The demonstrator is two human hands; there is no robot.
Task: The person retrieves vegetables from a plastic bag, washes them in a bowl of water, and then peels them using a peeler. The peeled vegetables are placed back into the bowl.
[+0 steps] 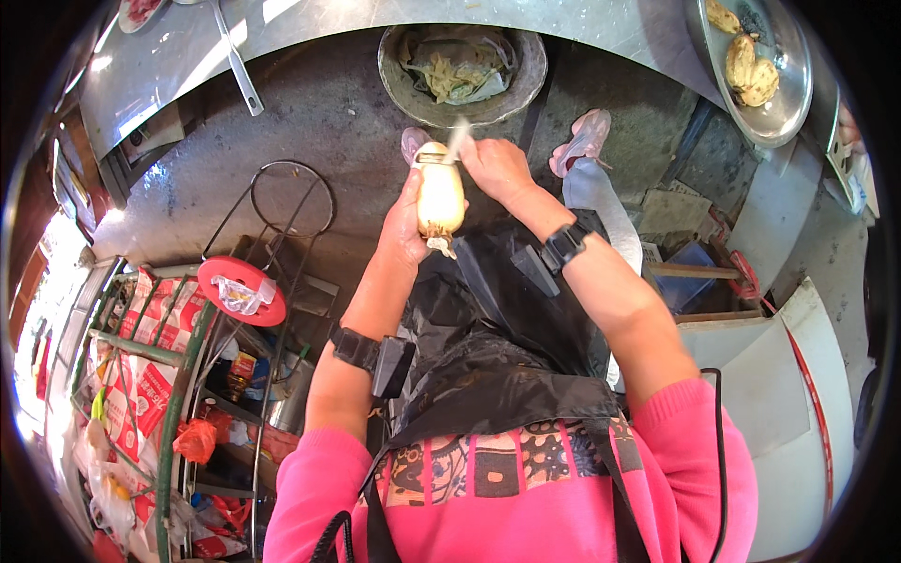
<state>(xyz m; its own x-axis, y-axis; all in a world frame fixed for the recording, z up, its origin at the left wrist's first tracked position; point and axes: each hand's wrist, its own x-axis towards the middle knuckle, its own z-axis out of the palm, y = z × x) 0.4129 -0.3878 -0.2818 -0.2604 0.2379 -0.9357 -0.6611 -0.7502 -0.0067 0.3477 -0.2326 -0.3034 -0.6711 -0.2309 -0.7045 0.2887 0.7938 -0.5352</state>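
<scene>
A pale, plump lotus root [439, 195] stands upright over my lap, with a narrow joint near its top and a brown, ragged lower end. My left hand [405, 218] is wrapped round its left side. My right hand [497, 169] is closed on a small, light-coloured tool [458, 139] at the upper right of the root. Motion smears the tool, so I cannot make out whether it is a peeler or a knife. Beyond both hands, a round bin [388, 86] with peelings and a plastic bag inside stands on the floor.
A metal table [310, 21] runs along the far side, with a long-handled utensil [235, 66] at left. At far right, a metal basin [798, 98] holds yellowish lotus root pieces [751, 73]. To my left are a wire stand with a red disc [221, 291] and a cluttered rack [178, 413].
</scene>
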